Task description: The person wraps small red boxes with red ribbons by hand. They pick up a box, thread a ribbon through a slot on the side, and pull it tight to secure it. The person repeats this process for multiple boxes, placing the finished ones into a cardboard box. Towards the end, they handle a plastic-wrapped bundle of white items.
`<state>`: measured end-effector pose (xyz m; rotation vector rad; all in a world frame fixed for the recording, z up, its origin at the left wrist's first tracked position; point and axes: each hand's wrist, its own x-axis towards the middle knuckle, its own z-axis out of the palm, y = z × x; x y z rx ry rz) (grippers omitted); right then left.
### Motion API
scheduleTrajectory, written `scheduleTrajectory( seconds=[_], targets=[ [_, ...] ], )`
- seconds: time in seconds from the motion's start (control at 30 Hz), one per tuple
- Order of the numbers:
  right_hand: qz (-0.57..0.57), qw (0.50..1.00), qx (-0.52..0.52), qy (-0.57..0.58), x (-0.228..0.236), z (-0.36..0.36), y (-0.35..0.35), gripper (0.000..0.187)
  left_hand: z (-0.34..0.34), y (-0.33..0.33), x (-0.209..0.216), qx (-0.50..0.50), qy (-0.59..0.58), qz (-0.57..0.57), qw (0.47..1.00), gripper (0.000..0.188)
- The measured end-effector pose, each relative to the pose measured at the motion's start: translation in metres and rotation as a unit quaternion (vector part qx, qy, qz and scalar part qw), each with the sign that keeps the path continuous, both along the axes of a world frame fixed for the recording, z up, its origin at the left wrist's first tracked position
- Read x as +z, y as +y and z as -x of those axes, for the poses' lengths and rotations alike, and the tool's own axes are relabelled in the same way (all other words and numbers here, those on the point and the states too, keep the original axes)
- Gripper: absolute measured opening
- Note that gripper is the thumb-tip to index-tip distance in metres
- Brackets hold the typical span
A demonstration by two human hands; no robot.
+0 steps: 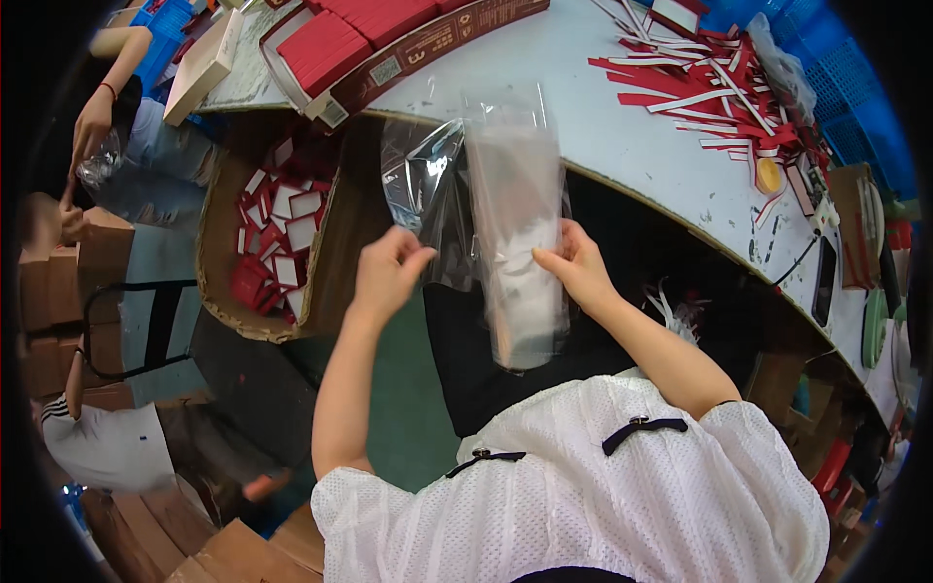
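Note:
A long, whitish bundle of clear plastic bags [525, 223] stretches from the table edge down over my lap. My right hand [583, 270] grips its right side, with the thumb lying across the front. To the left hangs a loose, shiny clear plastic bag [420, 173], its lower edge pinched between the thumb and fingers of my left hand [387, 272]. Whether that bag is joined to the bundle cannot be made out.
A carton of red boxes [364, 44] stands on the white table [622, 136]. Red and white strips [709, 97] lie to its right. An open cardboard box [219, 253] with small red-and-white boxes sits at left. Two other people [92, 126] are at the far left.

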<state>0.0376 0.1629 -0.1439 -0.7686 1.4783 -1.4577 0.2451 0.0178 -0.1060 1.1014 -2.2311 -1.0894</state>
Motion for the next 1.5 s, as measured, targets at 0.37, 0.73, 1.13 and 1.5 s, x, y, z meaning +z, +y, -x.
scheduleTrajectory(
  seconds=[0.37,0.73,1.13,1.5],
  targets=[
    [-0.060,0.980,0.070,0.179,-0.010,-0.023,0.007,0.055,0.014,0.117,-0.057,0.075,0.149,-0.029,0.986,0.010],
    [-0.068,0.984,0.150,0.075,-0.007,-0.021,0.000,0.040,0.015,0.110,0.014,-0.154,0.037,-0.047,0.986,0.023],
    [-0.032,0.862,0.257,0.436,0.052,0.009,-0.022,0.051,0.076,0.068,-0.061,0.199,0.266,-0.028,0.943,0.100],
    [0.326,0.669,0.116,0.658,0.180,-0.143,-0.347,0.034,0.069,0.081,-0.077,0.070,0.151,0.237,0.957,0.047]
  ],
)
